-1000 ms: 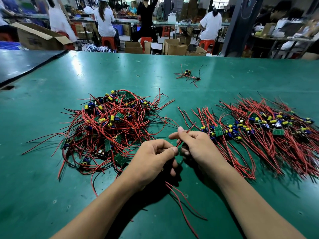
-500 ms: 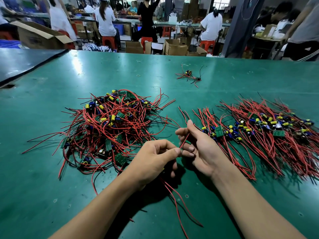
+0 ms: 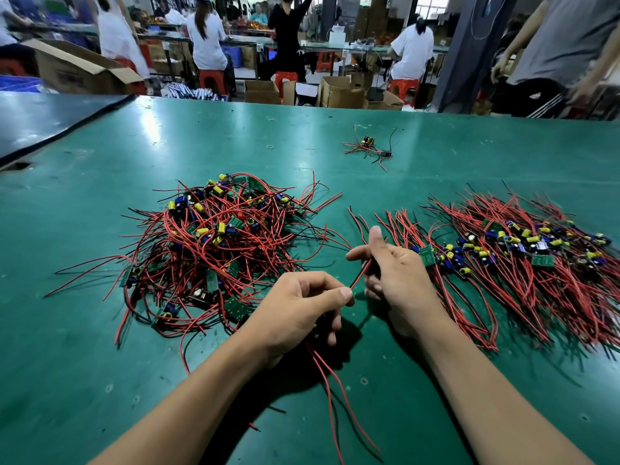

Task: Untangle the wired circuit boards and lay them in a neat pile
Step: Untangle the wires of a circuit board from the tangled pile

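A tangled heap of small green circuit boards with red and black wires (image 3: pixel 221 250) lies left of centre on the green table (image 3: pixel 84 364). To the right spreads a combed-out pile of wired boards (image 3: pixel 523 260), wires pointing toward me. Between the two heaps, my left hand (image 3: pixel 298 313) is closed around one wired board; its red wires (image 3: pixel 339 394) trail out below the fist toward me. My right hand (image 3: pixel 396 280) pinches a red wire (image 3: pixel 360 276) that runs from my left thumb up between its fingers. The board itself is hidden inside my left fist.
A lone wired board (image 3: pixel 367 149) lies farther back near the middle. A small ring (image 3: pixel 270 147) rests on the table beyond the tangle. A darker table (image 3: pixel 40 122) adjoins at far left. Behind are cardboard boxes (image 3: pixel 339 92), stools and several people.
My right hand has lifted and turned, thumb now pointing up, drawing the red wire straighter away from my left hand. My left hand stays nearly still. A person has walked in at the back right.
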Demonstrator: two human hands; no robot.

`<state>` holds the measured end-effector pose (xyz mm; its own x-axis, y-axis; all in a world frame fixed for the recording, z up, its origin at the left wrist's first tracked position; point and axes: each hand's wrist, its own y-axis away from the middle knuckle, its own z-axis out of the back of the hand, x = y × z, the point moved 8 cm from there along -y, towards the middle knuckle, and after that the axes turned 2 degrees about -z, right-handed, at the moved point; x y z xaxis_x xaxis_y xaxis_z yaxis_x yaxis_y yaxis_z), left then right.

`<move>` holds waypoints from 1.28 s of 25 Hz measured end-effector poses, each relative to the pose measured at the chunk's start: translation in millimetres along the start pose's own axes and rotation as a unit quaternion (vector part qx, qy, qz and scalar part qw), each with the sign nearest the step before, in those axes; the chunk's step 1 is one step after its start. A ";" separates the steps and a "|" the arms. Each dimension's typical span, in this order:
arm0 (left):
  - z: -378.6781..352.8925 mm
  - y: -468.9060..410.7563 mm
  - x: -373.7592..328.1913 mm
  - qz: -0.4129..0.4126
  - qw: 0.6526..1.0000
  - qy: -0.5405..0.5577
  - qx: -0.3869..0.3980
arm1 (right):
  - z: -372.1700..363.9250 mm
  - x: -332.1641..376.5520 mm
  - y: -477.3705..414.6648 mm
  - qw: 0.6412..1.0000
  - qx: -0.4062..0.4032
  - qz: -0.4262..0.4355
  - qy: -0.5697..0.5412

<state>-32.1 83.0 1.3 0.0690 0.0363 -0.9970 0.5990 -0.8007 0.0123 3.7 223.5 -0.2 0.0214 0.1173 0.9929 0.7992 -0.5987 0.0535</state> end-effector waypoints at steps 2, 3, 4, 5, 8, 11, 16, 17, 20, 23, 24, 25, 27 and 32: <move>-0.9 0.1 0.8 0.003 1.000 0.003 0.008 | -3.6 -6.3 0.7 0.995 0.014 -0.068 -0.073; -1.6 0.2 1.5 0.006 1.000 0.005 0.014 | -5.8 -7.7 2.4 0.988 0.032 -0.096 -0.113; -2.4 0.7 1.8 0.007 1.000 0.006 0.020 | -7.3 -7.7 4.4 0.981 0.054 -0.118 -0.147; -3.4 0.8 1.9 0.008 1.000 0.005 0.026 | -8.5 -6.6 6.0 0.974 0.079 -0.133 -0.168; -4.7 1.4 1.5 0.006 0.999 -0.003 0.033 | -11.2 -3.0 9.0 0.961 0.136 -0.155 -0.182; -2.7 1.5 2.2 0.014 1.000 0.014 0.021 | -11.6 -8.9 9.9 0.963 0.129 -0.171 -0.162; 5.1 0.3 2.3 0.016 0.992 0.106 -0.072 | -14.7 -15.3 8.9 0.974 0.111 -0.164 -0.108; 7.3 0.0 1.2 0.014 0.988 0.128 -0.087 | -13.7 -15.4 9.6 0.977 0.111 -0.158 -0.089; 15.2 0.1 -6.3 0.005 0.981 0.157 -0.115 | -14.1 -12.1 17.2 0.983 0.154 -0.094 0.042; 22.4 0.8 -15.8 -0.011 0.972 0.192 -0.136 | -26.6 -12.7 33.7 0.952 0.275 -0.086 0.101; 25.3 0.8 -17.7 -0.016 0.968 0.202 -0.144 | -28.2 -12.8 37.3 0.943 0.296 -0.104 0.106; 28.2 0.7 -18.9 -0.021 0.966 0.207 -0.154 | -29.7 -12.3 41.2 0.936 0.308 -0.129 0.107; 32.7 0.0 -19.4 -0.029 0.963 0.208 -0.169 | -28.2 -10.5 43.6 0.929 0.315 -0.148 0.126; 30.4 -1.9 -12.4 0.002 0.973 0.183 -0.140 | -21.4 3.5 38.1 0.946 0.294 -0.087 0.101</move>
<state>-58.4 65.9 11.3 0.3207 0.2851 -0.9032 0.7888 -0.6083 0.0881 21.4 184.2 7.6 -0.2097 -0.0157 0.9776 0.9773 -0.0326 0.2092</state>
